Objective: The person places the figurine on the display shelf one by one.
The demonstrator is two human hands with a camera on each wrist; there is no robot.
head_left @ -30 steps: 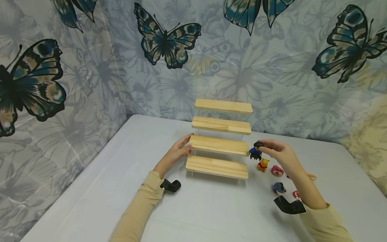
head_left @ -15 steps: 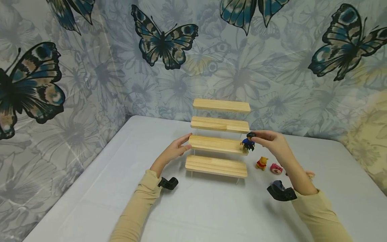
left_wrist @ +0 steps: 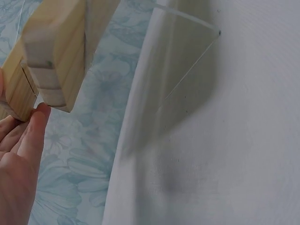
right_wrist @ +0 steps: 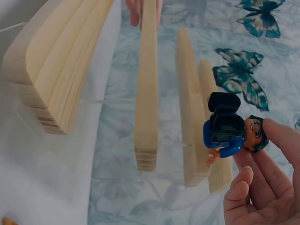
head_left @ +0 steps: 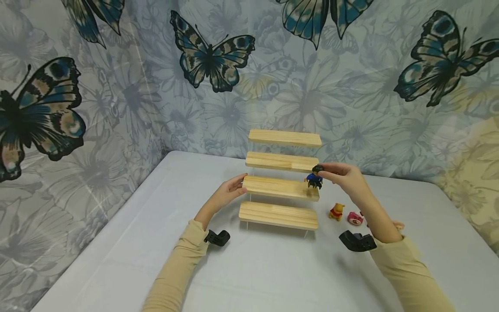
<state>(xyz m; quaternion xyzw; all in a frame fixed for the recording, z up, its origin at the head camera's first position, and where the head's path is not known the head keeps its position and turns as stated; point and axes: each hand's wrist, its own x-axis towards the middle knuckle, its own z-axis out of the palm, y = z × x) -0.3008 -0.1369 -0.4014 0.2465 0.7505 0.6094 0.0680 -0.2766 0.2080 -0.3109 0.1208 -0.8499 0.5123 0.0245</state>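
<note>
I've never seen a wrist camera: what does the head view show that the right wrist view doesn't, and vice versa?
Only the head view shows the pink toy and both tan sleeves. Only the right wrist view clearly shows the face of the toy figure. Both show the right hand pinching its head, the left hand at the wooden shelf, and printed butterflies.

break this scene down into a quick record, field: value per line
left hand: holds left end of second shelf from bottom
right hand: pinches toy figure by its head
toy figure: feet apart from that shelf
stand: four stepped wooden shelves
on white table: yellow bear, pink toy
partly hidden: more toys behind right forearm
backdrop: butterfly print
</note>
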